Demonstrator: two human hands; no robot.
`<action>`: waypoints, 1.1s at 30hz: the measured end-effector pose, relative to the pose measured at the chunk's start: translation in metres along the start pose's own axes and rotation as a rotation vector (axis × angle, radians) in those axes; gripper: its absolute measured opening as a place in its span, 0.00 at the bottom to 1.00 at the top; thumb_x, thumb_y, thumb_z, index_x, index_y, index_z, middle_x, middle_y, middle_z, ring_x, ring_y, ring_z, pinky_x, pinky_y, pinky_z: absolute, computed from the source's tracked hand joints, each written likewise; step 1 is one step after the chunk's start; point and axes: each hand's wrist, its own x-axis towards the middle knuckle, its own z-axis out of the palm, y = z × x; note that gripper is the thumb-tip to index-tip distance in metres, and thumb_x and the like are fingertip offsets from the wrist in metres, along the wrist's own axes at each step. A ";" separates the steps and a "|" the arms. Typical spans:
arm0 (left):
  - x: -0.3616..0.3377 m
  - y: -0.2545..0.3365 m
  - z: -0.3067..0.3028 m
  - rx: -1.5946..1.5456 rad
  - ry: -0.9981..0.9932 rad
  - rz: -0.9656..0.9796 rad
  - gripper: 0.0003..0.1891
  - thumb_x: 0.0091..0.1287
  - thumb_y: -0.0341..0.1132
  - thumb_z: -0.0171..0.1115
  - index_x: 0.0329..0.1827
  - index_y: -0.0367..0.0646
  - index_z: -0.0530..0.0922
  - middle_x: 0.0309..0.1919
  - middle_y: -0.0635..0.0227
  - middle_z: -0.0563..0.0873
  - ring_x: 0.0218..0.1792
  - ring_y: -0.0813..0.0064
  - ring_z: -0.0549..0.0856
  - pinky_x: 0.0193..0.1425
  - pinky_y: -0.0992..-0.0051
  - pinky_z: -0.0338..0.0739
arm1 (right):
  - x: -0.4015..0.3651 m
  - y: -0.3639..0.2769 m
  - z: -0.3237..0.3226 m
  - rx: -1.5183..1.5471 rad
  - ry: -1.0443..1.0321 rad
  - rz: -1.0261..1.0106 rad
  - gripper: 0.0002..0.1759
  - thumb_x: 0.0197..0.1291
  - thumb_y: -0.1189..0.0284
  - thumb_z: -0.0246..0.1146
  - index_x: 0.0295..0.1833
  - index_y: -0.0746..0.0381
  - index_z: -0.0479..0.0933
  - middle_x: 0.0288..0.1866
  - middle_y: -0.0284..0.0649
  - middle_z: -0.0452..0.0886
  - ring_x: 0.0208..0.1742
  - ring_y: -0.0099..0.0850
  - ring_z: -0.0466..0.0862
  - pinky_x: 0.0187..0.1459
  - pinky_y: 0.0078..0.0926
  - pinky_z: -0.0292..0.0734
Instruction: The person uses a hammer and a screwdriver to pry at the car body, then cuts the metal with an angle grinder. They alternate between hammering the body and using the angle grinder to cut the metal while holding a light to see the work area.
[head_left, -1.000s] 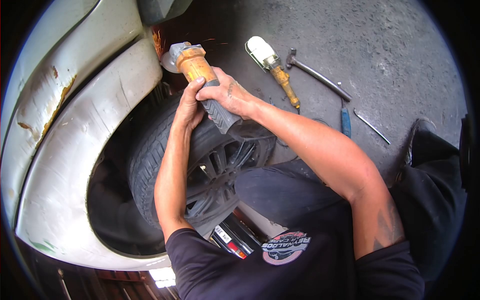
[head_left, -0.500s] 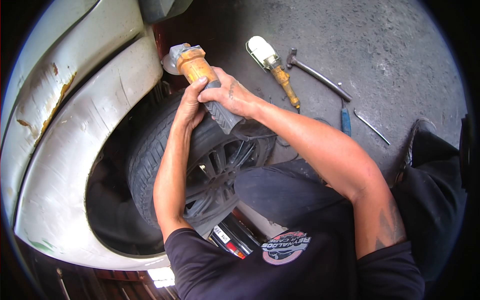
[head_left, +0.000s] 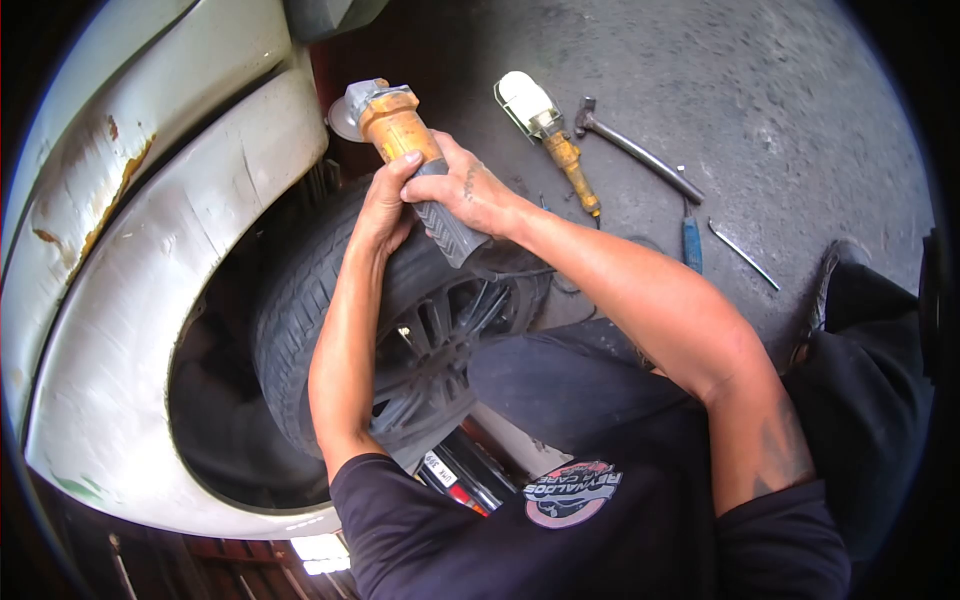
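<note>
An angle grinder [head_left: 400, 125] with an orange body and a ribbed grey handle is held up over the top of a car tyre [head_left: 300, 300]. Its head and disc sit close to the forward edge of the white wheel arch [head_left: 150, 290]. Whether the disc touches the metal cannot be told.

The right hand [head_left: 468, 192] lies over the tool where the orange meets the grey, closed tight around it. The left hand [head_left: 385, 215] comes up from beneath, just beside the right, with its fingers [head_left: 400, 175] curled shut on the same stretch of the body. Both forearms cross above the tyre and the dark alloy wheel [head_left: 430, 350], hiding part of the tread.

The arch panel is scuffed and dented, and a rust streak [head_left: 110, 210] runs along the body panel above it.

Beyond the grinder, several tools lie on the concrete floor [head_left: 790, 100], all well apart from the hands:
- a work lamp [head_left: 545, 125] with an orange grip
- a hammer [head_left: 630, 148]
- a blue-handled screwdriver [head_left: 692, 243]
- a thin metal rod [head_left: 745, 255]

The person's dark-trousered knee [head_left: 560, 380] is just beside the wheel, and a shoe [head_left: 835, 265] rests on the floor near the rod.
</note>
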 end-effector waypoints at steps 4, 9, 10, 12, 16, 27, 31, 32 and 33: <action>0.003 0.001 0.003 -0.008 0.009 -0.010 0.33 0.71 0.54 0.69 0.67 0.36 0.74 0.53 0.59 0.85 0.53 0.67 0.87 0.61 0.63 0.83 | 0.003 -0.006 -0.005 0.064 -0.038 0.067 0.46 0.59 0.67 0.72 0.80 0.66 0.59 0.49 0.49 0.83 0.37 0.34 0.88 0.37 0.34 0.88; 0.003 0.001 0.002 -0.005 0.004 -0.015 0.33 0.71 0.54 0.69 0.67 0.36 0.74 0.53 0.59 0.85 0.54 0.66 0.86 0.62 0.62 0.82 | 0.005 -0.008 -0.008 0.039 -0.056 0.074 0.46 0.59 0.67 0.72 0.80 0.66 0.59 0.49 0.49 0.83 0.37 0.34 0.88 0.37 0.34 0.87; 0.004 0.000 0.001 -0.015 0.011 -0.015 0.33 0.71 0.54 0.69 0.68 0.36 0.74 0.54 0.59 0.85 0.55 0.66 0.86 0.63 0.62 0.82 | 0.005 -0.008 -0.008 0.038 -0.063 0.080 0.47 0.59 0.67 0.72 0.80 0.67 0.59 0.49 0.49 0.83 0.38 0.34 0.88 0.37 0.33 0.87; 0.006 -0.001 -0.002 -0.039 0.004 -0.043 0.37 0.69 0.55 0.72 0.71 0.38 0.71 0.56 0.58 0.83 0.58 0.64 0.85 0.67 0.60 0.80 | 0.004 -0.009 -0.007 0.041 -0.070 0.092 0.47 0.58 0.67 0.72 0.80 0.67 0.59 0.49 0.48 0.83 0.39 0.34 0.88 0.38 0.33 0.87; 0.006 0.000 -0.004 -0.040 -0.014 -0.062 0.40 0.67 0.55 0.74 0.73 0.39 0.69 0.58 0.57 0.82 0.60 0.63 0.85 0.71 0.58 0.79 | 0.003 -0.009 -0.008 0.022 -0.065 0.086 0.47 0.58 0.67 0.72 0.80 0.67 0.59 0.50 0.49 0.83 0.41 0.33 0.88 0.39 0.32 0.87; 0.001 0.000 0.002 -0.007 0.008 -0.016 0.34 0.70 0.53 0.70 0.68 0.34 0.73 0.53 0.59 0.85 0.54 0.67 0.86 0.62 0.63 0.83 | 0.000 0.000 -0.004 0.015 -0.048 0.048 0.46 0.58 0.66 0.72 0.80 0.66 0.61 0.54 0.50 0.83 0.46 0.34 0.88 0.44 0.32 0.87; 0.003 0.002 -0.001 0.047 -0.067 0.007 0.35 0.70 0.53 0.70 0.68 0.33 0.73 0.53 0.59 0.85 0.54 0.68 0.86 0.63 0.65 0.82 | -0.004 0.002 0.000 -0.072 0.037 0.005 0.46 0.58 0.65 0.72 0.81 0.66 0.62 0.59 0.50 0.82 0.57 0.36 0.85 0.57 0.33 0.82; 0.005 0.000 0.001 0.047 -0.073 0.010 0.35 0.70 0.53 0.70 0.68 0.33 0.73 0.53 0.59 0.85 0.54 0.68 0.86 0.63 0.65 0.82 | -0.006 -0.003 -0.003 -0.084 0.044 0.004 0.47 0.58 0.64 0.72 0.81 0.65 0.62 0.61 0.50 0.82 0.61 0.36 0.84 0.61 0.32 0.80; 0.004 -0.001 0.003 0.019 -0.047 0.023 0.35 0.70 0.52 0.70 0.69 0.33 0.73 0.54 0.59 0.85 0.55 0.67 0.86 0.64 0.65 0.82 | -0.007 -0.007 -0.005 -0.084 0.048 -0.001 0.47 0.58 0.64 0.72 0.81 0.65 0.62 0.61 0.50 0.82 0.61 0.36 0.84 0.61 0.32 0.80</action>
